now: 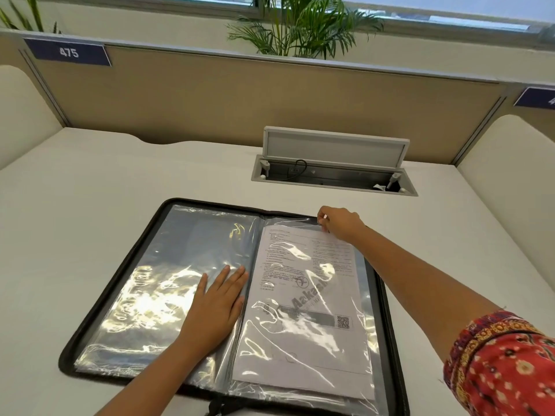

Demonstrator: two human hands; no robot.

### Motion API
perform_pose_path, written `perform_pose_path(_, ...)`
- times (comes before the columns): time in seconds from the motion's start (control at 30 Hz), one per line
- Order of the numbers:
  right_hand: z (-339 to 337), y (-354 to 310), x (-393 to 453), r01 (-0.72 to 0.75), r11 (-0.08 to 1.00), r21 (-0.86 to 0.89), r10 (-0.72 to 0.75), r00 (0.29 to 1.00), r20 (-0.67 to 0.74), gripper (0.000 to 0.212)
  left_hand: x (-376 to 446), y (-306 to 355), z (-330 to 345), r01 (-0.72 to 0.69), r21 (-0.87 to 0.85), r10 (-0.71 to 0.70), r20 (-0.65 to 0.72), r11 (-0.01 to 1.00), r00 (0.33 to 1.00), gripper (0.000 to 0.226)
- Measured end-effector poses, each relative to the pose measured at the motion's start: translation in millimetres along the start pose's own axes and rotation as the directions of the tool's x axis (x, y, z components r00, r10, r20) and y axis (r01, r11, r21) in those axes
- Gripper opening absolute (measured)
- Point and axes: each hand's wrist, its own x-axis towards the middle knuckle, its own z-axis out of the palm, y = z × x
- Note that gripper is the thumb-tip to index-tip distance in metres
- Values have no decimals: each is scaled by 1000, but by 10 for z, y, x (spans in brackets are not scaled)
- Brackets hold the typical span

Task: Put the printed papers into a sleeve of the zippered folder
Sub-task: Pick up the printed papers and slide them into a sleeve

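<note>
Head view, one entry: zippered folder [90,334], black-edged, is lying open flat on the white desk [90,190]. Printed papers [303,298], white with text and a QR code, are sitting inside the right-hand clear sleeve [368,295], glare crossing the plastic. Left hand [214,307] is pressing flat, fingers straight, on the left-hand sleeves. Right hand [339,222] is pinching the far top edge of the right sleeve.

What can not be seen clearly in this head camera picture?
- Small text on the white printed papers: too small, under glare from the clear plastic sleeve.
- Near edge of the black zippered folder: cut by the frame bottom.
- Right hand fingertips: whether pinching paper or sleeve is unclear.
- Inside the grey cable box: dark.
</note>
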Motion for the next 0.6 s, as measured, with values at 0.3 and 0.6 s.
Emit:
perform_pose_path(0.3, 82, 50, 27, 26, 999, -27, -27, 1000, -5, 17, 18, 10, 14, -1, -2, 1, -19, 1000, 1000, 60)
perform_pose_path(0.6, -16, 7, 85, 26, 1000, -12, -26, 1000, -4, 16, 280, 74, 32, 10, -20, -11, -32, 1000, 999, 63)
